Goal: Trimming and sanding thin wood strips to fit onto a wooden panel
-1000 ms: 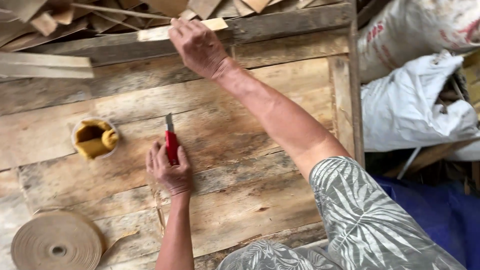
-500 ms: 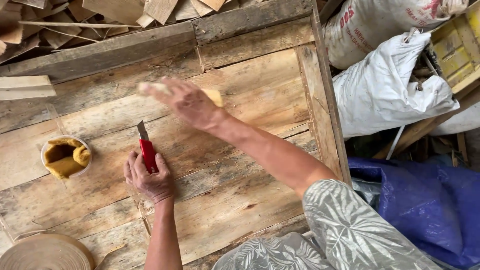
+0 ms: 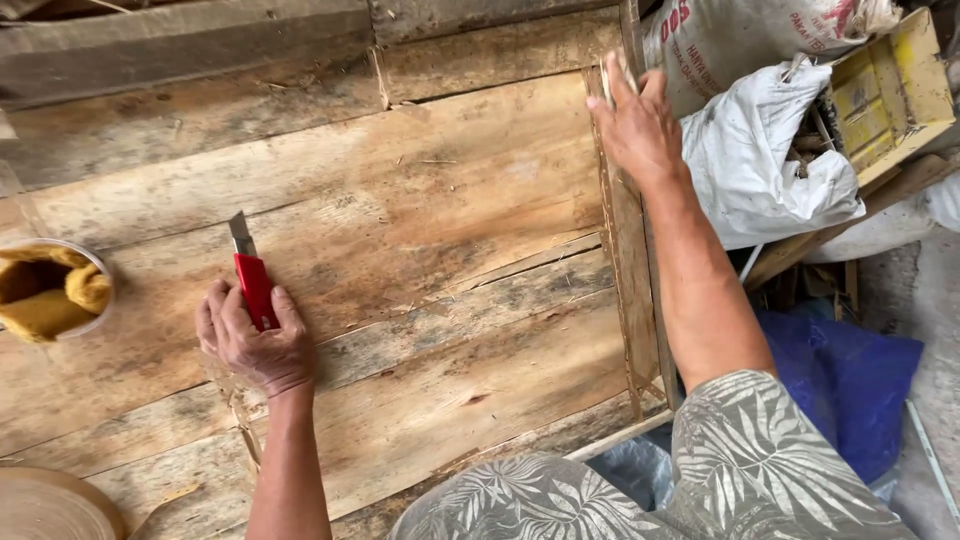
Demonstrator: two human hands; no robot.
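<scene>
the left hand (image 3: 250, 340) is resting on the wooden table (image 3: 430, 220), its fingers curled around the red handle of a utility knife (image 3: 250, 280) whose grey blade is pointing away from the person. the knife is lying flat against the planks, left of the table's middle. the right hand (image 3: 635, 125) is reaching over the table's right edge rail (image 3: 625, 260), its fingers closing on a small pale strip (image 3: 607, 80) that is only partly showing, so what it is cannot be told. a round container (image 3: 50, 290) with something yellow inside is sitting at the left edge, well apart from the knife. a roll of tan tape (image 3: 50, 505) is lying at the lower left corner. white sacks (image 3: 760, 160) and a blue sheet (image 3: 840, 390) are lying beyond the right rail.
</scene>
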